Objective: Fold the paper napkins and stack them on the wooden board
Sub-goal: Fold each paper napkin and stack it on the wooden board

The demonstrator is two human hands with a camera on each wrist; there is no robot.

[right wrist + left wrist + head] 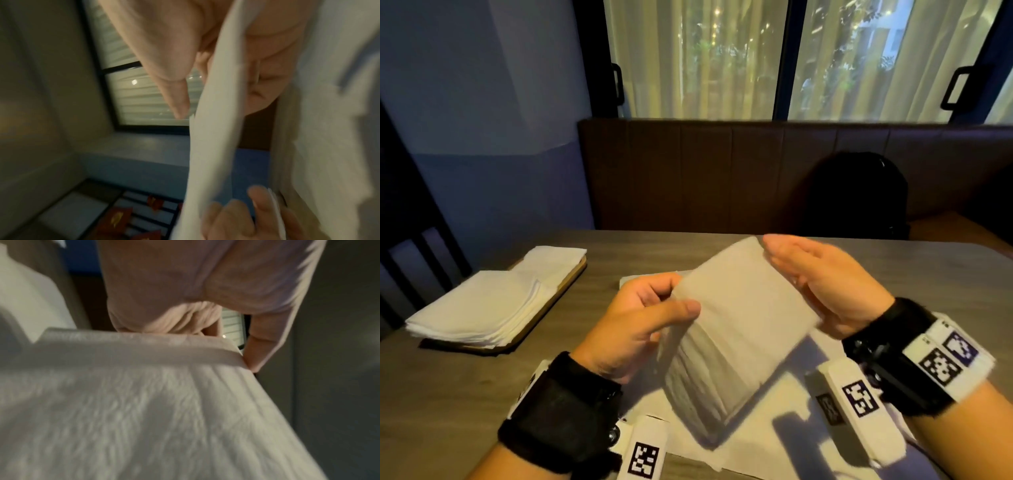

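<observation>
A white paper napkin is lifted off the table, bent over on itself and blurred. My left hand pinches its left edge between thumb and fingers; the left wrist view shows the thumb at the napkin's corner. My right hand holds the right edge, and the napkin runs between thumb and fairly straight fingers. At the left, the wooden board carries a stack of folded napkins. Flat napkins lie under my hands.
A second small white pile sits at the board's far end. A black bag rests on the brown bench behind the table. A dark chair stands at the left, with windows beyond.
</observation>
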